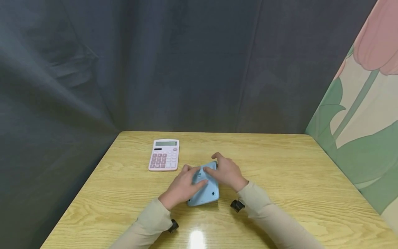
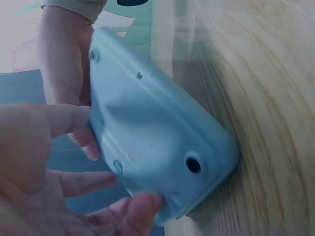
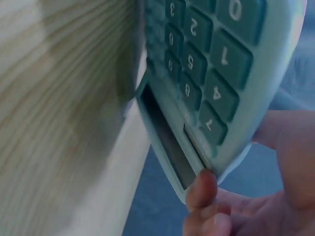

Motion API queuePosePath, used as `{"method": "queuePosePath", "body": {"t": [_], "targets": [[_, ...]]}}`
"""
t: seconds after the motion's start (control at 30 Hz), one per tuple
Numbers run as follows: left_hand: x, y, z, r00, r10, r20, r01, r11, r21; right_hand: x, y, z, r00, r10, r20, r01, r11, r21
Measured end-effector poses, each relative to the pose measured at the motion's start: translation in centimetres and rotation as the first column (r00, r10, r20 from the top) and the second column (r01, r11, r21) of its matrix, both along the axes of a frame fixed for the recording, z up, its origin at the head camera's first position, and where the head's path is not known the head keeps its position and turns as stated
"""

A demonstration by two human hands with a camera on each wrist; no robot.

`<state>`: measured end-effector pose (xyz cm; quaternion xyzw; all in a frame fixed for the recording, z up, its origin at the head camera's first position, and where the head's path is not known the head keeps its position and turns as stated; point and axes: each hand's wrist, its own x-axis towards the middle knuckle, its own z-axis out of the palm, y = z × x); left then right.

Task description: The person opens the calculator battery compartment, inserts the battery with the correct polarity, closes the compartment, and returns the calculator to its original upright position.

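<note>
A light blue calculator (image 1: 205, 192) stands tilted over the table, its back toward the head view. In the right wrist view its keys (image 3: 224, 54) and dark display (image 3: 170, 140) face the tabletop side. My right hand (image 1: 228, 173) grips it near the display end, thumb on the back and fingers round the edge on the front. My left hand (image 1: 181, 186) is at the left part of the back, thumb and fingers spread. In the left wrist view, a fingertip (image 2: 150, 201) touches the back near a corner.
A white and pink calculator (image 1: 164, 155) lies face up at the back left of the wooden table (image 1: 280, 166). A dark curtain (image 1: 199, 65) hangs behind and to the left. On the right is a flower-patterned wall (image 1: 370, 148).
</note>
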<state>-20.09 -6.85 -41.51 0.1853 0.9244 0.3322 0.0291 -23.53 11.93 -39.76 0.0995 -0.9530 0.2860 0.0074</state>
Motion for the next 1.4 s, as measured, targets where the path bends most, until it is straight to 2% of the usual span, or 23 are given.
{"method": "queuePosePath", "body": {"t": [0.17, 0.27, 0.37, 0.43, 0.5, 0.53, 0.6, 0.7, 0.77, 0.9, 0.93, 1.03, 1.2, 1.4], "targets": [[0.2, 0.0, 0.2, 0.999, 0.012, 0.037, -0.013, 0.999, 0.041, 0.9, -0.5, 0.5, 0.994, 0.043, -0.096, -0.049, 0.997, -0.061], [0.2, -0.2, 0.4, 0.998, 0.025, 0.059, -0.030, 0.996, 0.080, 1.2, -0.8, 0.7, 0.981, 0.082, -0.174, -0.100, 0.990, -0.096], [0.0, -0.4, 0.6, 0.995, 0.039, 0.095, -0.053, 0.988, 0.147, 1.6, -1.2, 0.9, 0.963, 0.124, -0.239, -0.160, 0.978, -0.135], [-0.1, -0.5, 0.6, 0.988, 0.036, 0.153, -0.071, 0.970, 0.232, 1.9, -1.4, 0.9, 0.956, 0.152, -0.249, -0.196, 0.967, -0.161], [-0.2, -0.7, 0.3, 0.975, 0.014, 0.223, -0.089, 0.939, 0.332, 2.3, -1.6, 0.9, 0.953, 0.180, -0.242, -0.226, 0.957, -0.180], [-0.3, -0.7, 0.2, 0.966, -0.005, 0.259, -0.100, 0.916, 0.389, 2.4, -1.7, 0.8, 0.952, 0.199, -0.235, -0.245, 0.951, -0.189], [-0.5, -0.9, -0.2, 0.943, -0.056, 0.328, -0.124, 0.856, 0.502, 2.7, -1.8, 0.6, 0.943, 0.252, -0.218, -0.294, 0.936, -0.194], [-1.1, -1.3, -0.7, 0.910, -0.100, 0.402, -0.176, 0.786, 0.593, 2.9, -2.0, 0.3, 0.917, 0.351, -0.188, -0.378, 0.916, -0.133], [-1.5, -1.6, -0.9, 0.898, -0.107, 0.427, -0.203, 0.759, 0.618, 3.0, -2.2, 0.1, 0.896, 0.412, -0.164, -0.426, 0.903, -0.062], [-2.1, -2.1, -1.5, 0.898, -0.061, 0.435, -0.242, 0.757, 0.607, 3.3, -2.4, 0.0, 0.868, 0.487, -0.100, -0.481, 0.874, 0.073], [-2.3, -2.2, -1.5, 0.902, -0.048, 0.428, -0.243, 0.763, 0.599, 3.4, -2.5, 0.0, 0.866, 0.492, -0.084, -0.484, 0.869, 0.100], [-2.7, -2.3, -1.9, 0.899, 0.002, 0.439, -0.276, 0.781, 0.561, 3.5, -2.5, -0.3, 0.871, 0.487, -0.067, -0.466, 0.862, 0.198], [-3.4, -2.2, -2.5, 0.893, 0.072, 0.443, -0.315, 0.804, 0.505, 3.3, -2.5, -1.1, 0.888, 0.447, -0.113, -0.390, 0.859, 0.331], [-3.8, -1.9, -2.6, 0.878, 0.128, 0.462, -0.350, 0.830, 0.435, 2.7, -2.5, -1.9, 0.879, 0.444, -0.174, -0.353, 0.851, 0.390]]}}
